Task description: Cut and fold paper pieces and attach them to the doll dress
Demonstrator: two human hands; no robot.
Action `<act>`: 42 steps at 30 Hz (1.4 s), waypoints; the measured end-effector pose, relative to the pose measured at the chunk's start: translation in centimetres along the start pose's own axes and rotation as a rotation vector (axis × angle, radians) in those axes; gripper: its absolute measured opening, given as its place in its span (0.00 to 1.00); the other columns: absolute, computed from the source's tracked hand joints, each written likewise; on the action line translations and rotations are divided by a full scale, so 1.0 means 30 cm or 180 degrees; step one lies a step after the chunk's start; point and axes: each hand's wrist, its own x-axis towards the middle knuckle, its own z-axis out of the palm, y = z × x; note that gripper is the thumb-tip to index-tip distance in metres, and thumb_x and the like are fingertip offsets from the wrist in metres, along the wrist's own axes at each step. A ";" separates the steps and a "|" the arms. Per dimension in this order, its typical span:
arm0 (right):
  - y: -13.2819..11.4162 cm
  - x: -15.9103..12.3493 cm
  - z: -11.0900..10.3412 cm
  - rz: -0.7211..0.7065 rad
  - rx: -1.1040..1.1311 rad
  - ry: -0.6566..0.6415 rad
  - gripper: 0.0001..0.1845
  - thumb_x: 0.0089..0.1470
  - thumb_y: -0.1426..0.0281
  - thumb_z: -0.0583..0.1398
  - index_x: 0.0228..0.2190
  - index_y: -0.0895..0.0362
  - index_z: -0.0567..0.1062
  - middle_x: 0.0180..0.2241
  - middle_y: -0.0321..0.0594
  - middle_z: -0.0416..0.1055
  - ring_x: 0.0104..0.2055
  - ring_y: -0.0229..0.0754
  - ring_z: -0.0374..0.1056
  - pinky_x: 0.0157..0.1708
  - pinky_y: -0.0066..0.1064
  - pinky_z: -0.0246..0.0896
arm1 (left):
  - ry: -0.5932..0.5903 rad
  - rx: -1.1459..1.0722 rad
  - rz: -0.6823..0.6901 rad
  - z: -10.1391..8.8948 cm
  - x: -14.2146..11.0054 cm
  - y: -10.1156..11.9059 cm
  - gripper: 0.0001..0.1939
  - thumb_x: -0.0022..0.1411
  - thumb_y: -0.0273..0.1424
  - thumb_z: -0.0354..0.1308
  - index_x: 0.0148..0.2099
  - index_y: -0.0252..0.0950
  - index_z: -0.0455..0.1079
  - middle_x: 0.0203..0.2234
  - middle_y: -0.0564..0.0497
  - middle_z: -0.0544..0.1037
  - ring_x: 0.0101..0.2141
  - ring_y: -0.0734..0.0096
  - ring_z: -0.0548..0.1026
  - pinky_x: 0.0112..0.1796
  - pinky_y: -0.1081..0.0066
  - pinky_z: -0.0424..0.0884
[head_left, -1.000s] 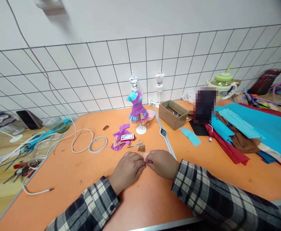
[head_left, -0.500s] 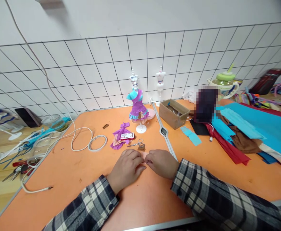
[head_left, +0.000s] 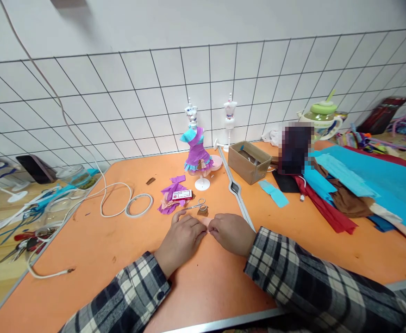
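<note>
My left hand (head_left: 182,240) and my right hand (head_left: 233,234) rest side by side on the orange table (head_left: 119,249), fingertips meeting over a small pale pink piece (head_left: 205,222) that lies flat between them. Both hands have their fingers curled and pressed on this piece. Just beyond the hands lie small scissors (head_left: 196,206) and a brown scrap (head_left: 203,211). Farther back are purple paper scraps (head_left: 171,194) with a small red and white box (head_left: 182,194) on them, and a little mannequin in a purple and blue dress (head_left: 196,152).
A second bare mannequin (head_left: 229,115), a cardboard box (head_left: 250,162), a long grey ruler (head_left: 236,189), blue, red and brown sheets (head_left: 355,185) at right, a white cable (head_left: 119,203) and tape ring (head_left: 139,205) at left, a jar (head_left: 76,175), and keys (head_left: 22,243) on the neighbouring wooden surface.
The hands stay together over the pink piece; the left fingers have shifted a little forward. The view has drifted slightly.
</note>
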 end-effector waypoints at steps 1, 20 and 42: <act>-0.002 0.001 0.001 0.0023 -0.0025 -0.0006 0.13 0.61 0.69 0.52 0.33 0.52 0.76 0.30 0.37 0.72 0.30 0.39 0.66 0.25 0.32 0.41 | 0.0006 -0.0003 0.0036 0.001 0.000 -0.001 0.10 0.67 0.28 0.52 0.40 0.41 0.75 0.32 0.54 0.79 0.38 0.66 0.73 0.53 0.52 0.53; -0.012 0.004 -0.011 0.0271 0.0001 -0.0170 0.14 0.64 0.68 0.51 0.36 0.55 0.76 0.34 0.39 0.71 0.34 0.38 0.68 0.29 0.30 0.51 | -0.0028 -0.0102 -0.0005 0.013 -0.002 0.001 0.10 0.68 0.29 0.51 0.41 0.37 0.74 0.33 0.48 0.78 0.38 0.63 0.73 0.42 0.60 0.66; -0.005 0.006 -0.020 0.0338 -0.0033 -0.0279 0.14 0.63 0.67 0.52 0.37 0.53 0.77 0.35 0.40 0.74 0.37 0.40 0.70 0.32 0.30 0.55 | -0.0110 0.0042 0.0180 0.032 0.002 -0.012 0.11 0.68 0.26 0.51 0.42 0.36 0.75 0.32 0.47 0.77 0.37 0.63 0.71 0.40 0.63 0.68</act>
